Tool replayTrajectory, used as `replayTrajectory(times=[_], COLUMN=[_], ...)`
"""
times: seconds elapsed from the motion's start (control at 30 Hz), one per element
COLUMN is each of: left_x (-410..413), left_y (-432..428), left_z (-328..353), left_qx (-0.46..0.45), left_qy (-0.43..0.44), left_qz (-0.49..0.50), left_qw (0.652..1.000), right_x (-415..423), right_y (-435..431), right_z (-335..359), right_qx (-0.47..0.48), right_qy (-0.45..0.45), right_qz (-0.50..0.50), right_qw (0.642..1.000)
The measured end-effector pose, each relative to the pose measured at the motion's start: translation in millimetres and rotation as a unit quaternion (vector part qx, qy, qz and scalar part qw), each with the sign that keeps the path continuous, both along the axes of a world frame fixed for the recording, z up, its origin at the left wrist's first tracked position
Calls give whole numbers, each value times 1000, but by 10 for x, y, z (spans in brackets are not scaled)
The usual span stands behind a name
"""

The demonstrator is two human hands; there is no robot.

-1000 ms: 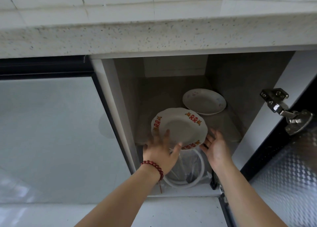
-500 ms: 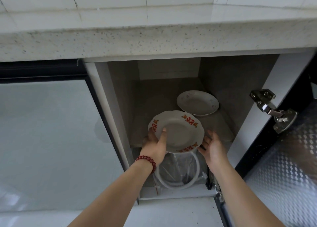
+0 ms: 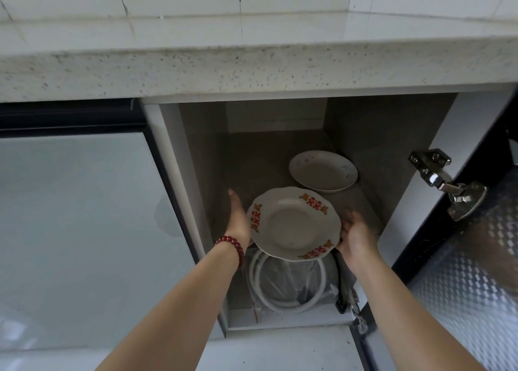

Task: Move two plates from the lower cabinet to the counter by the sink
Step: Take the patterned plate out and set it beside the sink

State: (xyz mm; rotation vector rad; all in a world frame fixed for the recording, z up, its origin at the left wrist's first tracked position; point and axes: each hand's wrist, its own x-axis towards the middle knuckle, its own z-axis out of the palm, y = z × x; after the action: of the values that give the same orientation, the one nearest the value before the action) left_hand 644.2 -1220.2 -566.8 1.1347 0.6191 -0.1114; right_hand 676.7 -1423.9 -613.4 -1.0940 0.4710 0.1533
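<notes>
The plate with red marks (image 3: 294,225) is held level at the front of the open lower cabinet, over the shelf (image 3: 252,168) edge. The left hand (image 3: 238,219) lies flat against its left rim, fingers straight; the right hand (image 3: 356,236) cups the right rim with fingers curled. The second plate (image 3: 322,174) sits on the shelf behind, well apart. A coiled white hose (image 3: 280,303) lies below. The speckled counter (image 3: 252,68) runs overhead.
</notes>
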Motion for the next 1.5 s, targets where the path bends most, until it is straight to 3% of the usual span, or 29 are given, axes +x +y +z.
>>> replayTrajectory(times=[0.27, 0.5, 0.77, 1.07, 1.5], left_x=[-24, -286, -873, -1517, -2009], left_y=[3, -4, -39, -124, -1], left_z=[76, 461, 1338, 2512, 3658], left_qx=[-14, -43, -125, -76, -82], left_qy=[46, 83, 159, 224, 249], left_qz=[-20, -44, -61, -35, 18], left_qw=[999, 995, 978, 971, 965], right_x=[-83, -487, -1127, -1761, -2025], right_y=[-55, -90, -120, -234, -139], right_z=[130, 688, 1573, 2712, 3886], right_qx=[-35, -49, -87, -113, -159], right_qy=[12, 69, 115, 166, 122], right_qz=[-4, -49, -38, -6, 65], right_qw=[999, 995, 989, 980, 978])
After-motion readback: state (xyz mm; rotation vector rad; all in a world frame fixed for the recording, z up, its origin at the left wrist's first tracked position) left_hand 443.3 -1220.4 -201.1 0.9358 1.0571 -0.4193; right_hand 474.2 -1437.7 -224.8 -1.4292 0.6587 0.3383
